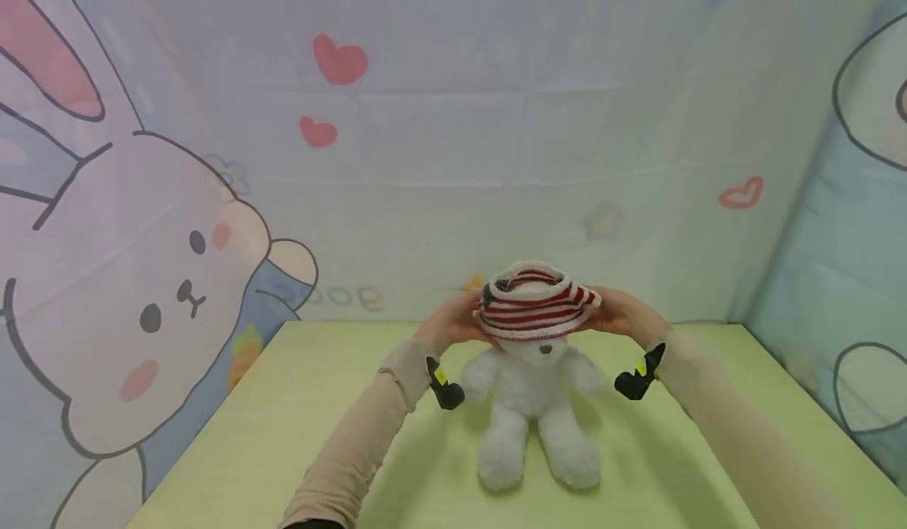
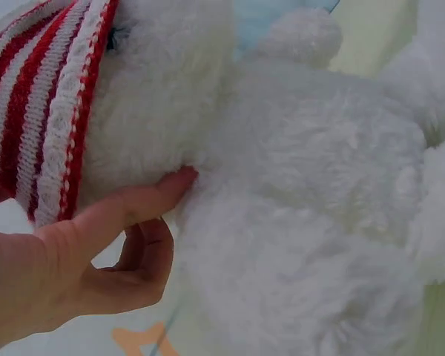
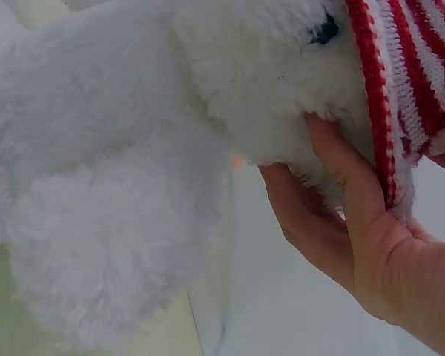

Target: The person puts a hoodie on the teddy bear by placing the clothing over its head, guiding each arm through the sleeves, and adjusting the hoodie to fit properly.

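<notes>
A white teddy bear (image 1: 527, 391) sits upright on the table, its nose showing below a red-and-white striped knitted sweater (image 1: 538, 312). The sweater sits around the top of its head, with a white-rimmed opening uppermost and the red-edged hem low. From one side, my left hand (image 1: 464, 318) grips the sweater. In the left wrist view its thumb (image 2: 144, 204) reaches past the hem (image 2: 74, 141) onto the fur. On the opposite side, my right hand (image 1: 615, 311) holds the sweater. Its thumb (image 3: 341, 152) lies against the bear's cheek in the right wrist view, with other fingers partly hidden behind.
A pale green-yellow table (image 1: 319, 387) extends under and around the bear. Behind it hangs a cloth backdrop (image 1: 453, 159) printed with a rabbit and hearts. A black device (image 1: 445, 387) is strapped at each wrist.
</notes>
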`<action>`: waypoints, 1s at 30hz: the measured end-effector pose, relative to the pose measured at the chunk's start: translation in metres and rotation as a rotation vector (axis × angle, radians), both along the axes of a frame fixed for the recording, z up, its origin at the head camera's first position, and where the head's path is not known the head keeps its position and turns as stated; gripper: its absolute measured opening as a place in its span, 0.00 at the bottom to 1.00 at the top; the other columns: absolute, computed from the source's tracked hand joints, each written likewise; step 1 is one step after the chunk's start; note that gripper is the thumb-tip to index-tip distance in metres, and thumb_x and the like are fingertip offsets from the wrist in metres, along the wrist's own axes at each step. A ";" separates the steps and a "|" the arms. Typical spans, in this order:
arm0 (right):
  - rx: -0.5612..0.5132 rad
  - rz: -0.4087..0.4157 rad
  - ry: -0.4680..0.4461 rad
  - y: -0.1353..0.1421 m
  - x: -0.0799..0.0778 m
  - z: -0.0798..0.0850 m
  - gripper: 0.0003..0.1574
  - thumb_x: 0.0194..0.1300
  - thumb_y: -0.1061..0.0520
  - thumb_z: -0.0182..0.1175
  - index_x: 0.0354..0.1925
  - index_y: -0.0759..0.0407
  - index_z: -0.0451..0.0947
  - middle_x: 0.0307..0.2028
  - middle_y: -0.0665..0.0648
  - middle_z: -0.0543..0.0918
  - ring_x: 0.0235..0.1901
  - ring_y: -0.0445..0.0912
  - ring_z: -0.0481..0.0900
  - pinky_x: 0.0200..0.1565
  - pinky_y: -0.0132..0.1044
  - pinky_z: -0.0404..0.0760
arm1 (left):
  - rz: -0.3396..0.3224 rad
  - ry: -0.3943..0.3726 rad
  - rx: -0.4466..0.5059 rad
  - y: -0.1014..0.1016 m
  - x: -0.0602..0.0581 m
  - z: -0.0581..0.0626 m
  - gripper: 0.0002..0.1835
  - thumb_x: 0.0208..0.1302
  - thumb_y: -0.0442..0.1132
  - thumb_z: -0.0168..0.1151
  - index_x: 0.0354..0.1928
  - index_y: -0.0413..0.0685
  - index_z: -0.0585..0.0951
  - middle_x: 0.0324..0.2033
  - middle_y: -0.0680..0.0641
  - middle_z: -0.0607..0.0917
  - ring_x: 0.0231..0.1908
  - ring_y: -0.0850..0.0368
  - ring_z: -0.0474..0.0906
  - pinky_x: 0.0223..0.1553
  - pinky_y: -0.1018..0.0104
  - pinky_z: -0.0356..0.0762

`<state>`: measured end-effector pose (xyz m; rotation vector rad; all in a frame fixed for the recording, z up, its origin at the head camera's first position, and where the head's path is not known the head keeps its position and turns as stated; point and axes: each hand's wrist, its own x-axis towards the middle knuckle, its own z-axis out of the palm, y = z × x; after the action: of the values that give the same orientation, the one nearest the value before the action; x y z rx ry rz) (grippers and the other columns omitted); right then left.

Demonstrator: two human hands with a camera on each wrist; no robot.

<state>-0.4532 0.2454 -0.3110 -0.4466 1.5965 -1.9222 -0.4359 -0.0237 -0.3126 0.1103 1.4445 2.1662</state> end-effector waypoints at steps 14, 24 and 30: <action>0.046 -0.156 -0.097 -0.010 0.003 -0.009 0.14 0.71 0.60 0.29 0.51 0.58 0.57 0.37 0.53 0.72 0.36 0.41 0.79 0.41 0.29 0.79 | -0.114 0.097 -0.124 -0.014 -0.150 -0.122 0.17 0.64 0.39 0.52 0.53 0.39 0.72 0.50 0.37 0.75 0.51 0.42 0.72 0.47 0.38 0.70; -0.350 -0.004 -0.302 0.022 -0.096 -0.119 0.21 0.68 0.60 0.45 0.59 0.62 0.64 0.56 0.68 0.67 0.57 0.55 0.69 0.45 0.32 0.79 | 0.024 0.094 0.130 -0.021 -0.183 -0.183 0.22 0.62 0.39 0.54 0.57 0.36 0.70 0.55 0.35 0.73 0.55 0.41 0.69 0.50 0.37 0.67; -0.338 -0.113 -0.236 -0.003 -0.038 -0.071 0.20 0.68 0.63 0.42 0.57 0.53 0.62 0.44 0.56 0.73 0.45 0.46 0.75 0.43 0.30 0.79 | 0.106 0.097 0.240 -0.025 -0.208 -0.205 0.33 0.51 0.25 0.61 0.59 0.51 0.62 0.53 0.36 0.71 0.51 0.40 0.73 0.44 0.33 0.68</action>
<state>-0.4908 0.2427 -0.3815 -0.2543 1.1734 -2.2485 -0.6444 -0.0489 -0.5179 0.2323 1.2609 2.4455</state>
